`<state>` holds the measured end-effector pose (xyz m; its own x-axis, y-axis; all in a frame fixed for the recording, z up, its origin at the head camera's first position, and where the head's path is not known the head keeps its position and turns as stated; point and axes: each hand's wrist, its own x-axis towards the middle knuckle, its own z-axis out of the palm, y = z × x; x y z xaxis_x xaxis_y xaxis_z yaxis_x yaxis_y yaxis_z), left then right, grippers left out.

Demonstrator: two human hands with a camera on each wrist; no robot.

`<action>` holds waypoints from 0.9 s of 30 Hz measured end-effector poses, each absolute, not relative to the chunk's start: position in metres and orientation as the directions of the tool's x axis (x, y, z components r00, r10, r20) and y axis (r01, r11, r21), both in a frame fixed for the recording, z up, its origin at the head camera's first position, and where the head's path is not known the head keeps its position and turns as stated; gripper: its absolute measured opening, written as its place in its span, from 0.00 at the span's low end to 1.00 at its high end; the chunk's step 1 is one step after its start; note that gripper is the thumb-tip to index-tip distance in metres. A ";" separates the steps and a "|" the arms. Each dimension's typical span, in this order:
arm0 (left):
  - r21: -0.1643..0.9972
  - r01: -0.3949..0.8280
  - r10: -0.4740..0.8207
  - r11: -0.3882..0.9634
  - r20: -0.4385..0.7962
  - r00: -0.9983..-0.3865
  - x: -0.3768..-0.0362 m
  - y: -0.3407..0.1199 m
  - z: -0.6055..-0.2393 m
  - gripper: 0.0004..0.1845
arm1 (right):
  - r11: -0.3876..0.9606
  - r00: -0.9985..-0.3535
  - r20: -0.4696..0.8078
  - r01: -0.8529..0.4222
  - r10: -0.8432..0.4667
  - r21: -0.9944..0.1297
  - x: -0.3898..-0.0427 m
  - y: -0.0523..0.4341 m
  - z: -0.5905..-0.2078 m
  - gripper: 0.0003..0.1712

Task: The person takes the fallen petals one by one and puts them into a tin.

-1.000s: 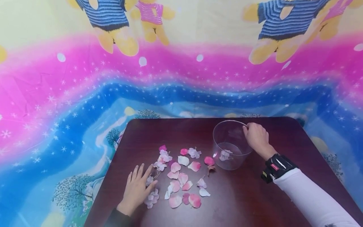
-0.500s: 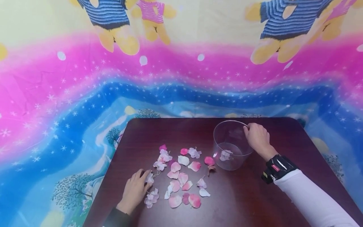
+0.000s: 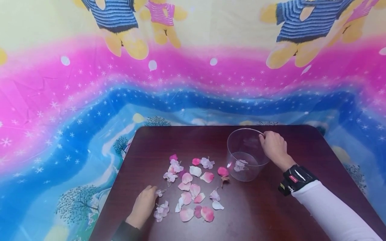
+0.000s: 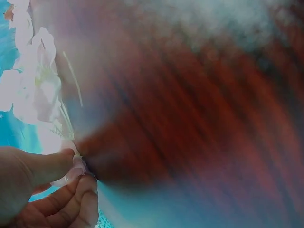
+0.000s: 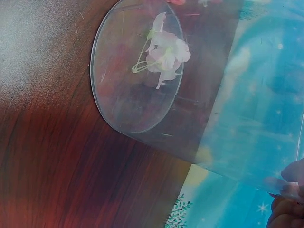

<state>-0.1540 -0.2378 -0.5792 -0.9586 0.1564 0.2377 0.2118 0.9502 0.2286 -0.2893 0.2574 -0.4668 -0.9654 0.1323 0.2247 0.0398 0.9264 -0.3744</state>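
Note:
At the left of the table, my left hand (image 3: 143,205) pinches a pale pink artificial flower (image 4: 76,170) between thumb and fingers, with its thin stem poking out. Another pale flower cluster (image 3: 162,211) lies just right of that hand. My right hand (image 3: 274,149) grips the rim of a clear plastic bucket (image 3: 255,173), thumb on one side and fingers on the other. The bucket stands upright on the table. Inside, on its bottom, rests one pale flower (image 5: 167,53) with green stems.
Loose pink and white petals (image 3: 194,190) are spread over the middle of the dark wooden table (image 3: 271,214). More pale flowers (image 3: 175,166) lie at the upper left of them. A brownish-red piece (image 3: 224,180) sits near the bucket. A printed cloth (image 3: 196,73) hangs behind.
My left hand went from spread fingers over the pale flowers to pinching one, drawing it slightly down and left, away from the cluster above. The right hand and bucket stayed in place.

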 end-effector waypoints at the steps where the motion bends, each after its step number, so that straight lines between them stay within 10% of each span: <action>1: 0.226 0.217 0.160 0.950 0.244 -0.956 -0.154 -0.238 -0.580 0.10 | 0.927 -0.966 0.222 0.040 0.132 -0.373 -0.289 0.257 -0.467 0.20; 27: 0.331 0.265 0.130 0.906 0.378 -0.917 -0.156 -0.238 -0.558 0.09 | 0.928 -0.967 0.223 0.028 0.119 -0.371 -0.288 0.257 -0.465 0.20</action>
<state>-0.1562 -0.2382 -0.5583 -0.9168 0.1303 0.3776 0.2651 0.9056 0.3311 -0.2875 0.2574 -0.4647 -0.9674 0.1190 0.2235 0.0284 0.9282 -0.3711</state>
